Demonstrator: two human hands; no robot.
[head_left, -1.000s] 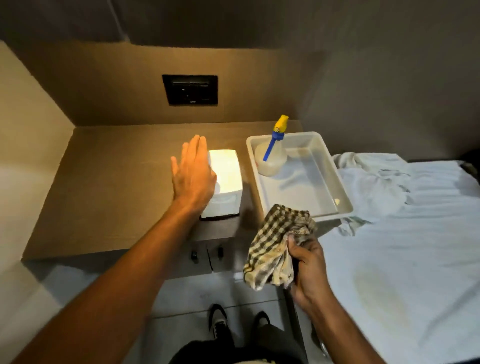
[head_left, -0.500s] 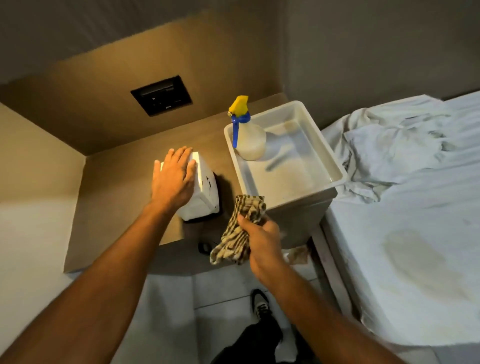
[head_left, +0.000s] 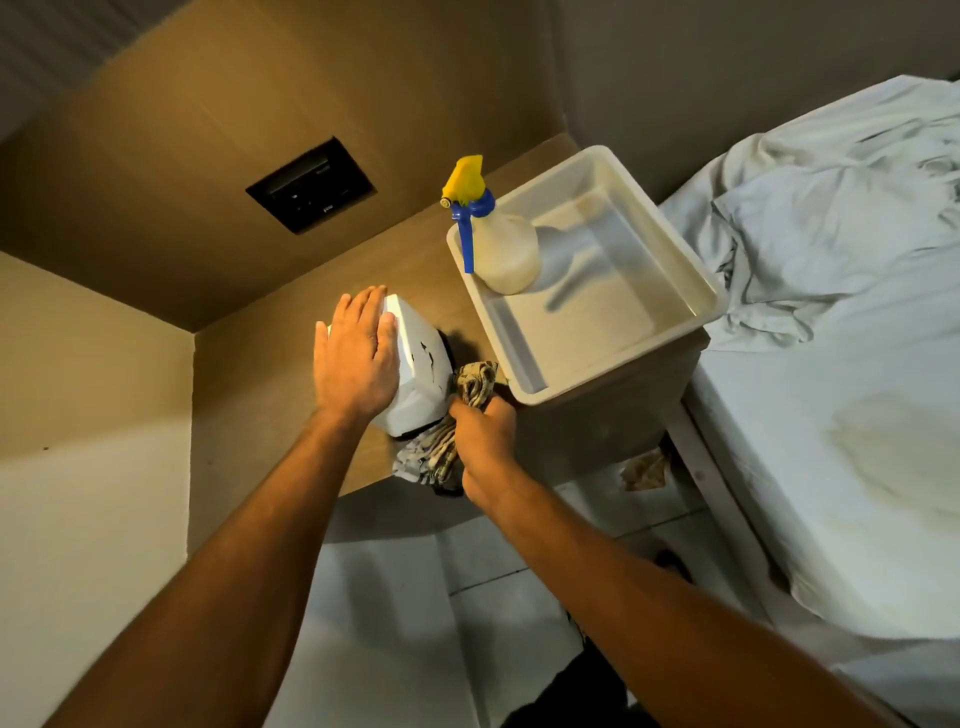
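The right hand (head_left: 485, 441) has come down, clutching the cloth (head_left: 471, 383) against the mid-frame white box (head_left: 422, 371) under the flat left hand (head_left: 356, 364); rough wiping could topple it.

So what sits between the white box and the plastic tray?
The checked cloth, gripped by the right hand, fills that gap on the wooden top, as the head view shows.

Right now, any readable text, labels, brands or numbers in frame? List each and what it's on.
None legible.
Black wall panel: tiny pale marks, too small and blurred to read.
White box under the left hand: dark marks on its side, not readable as text.
Spray bottle: no label visible.
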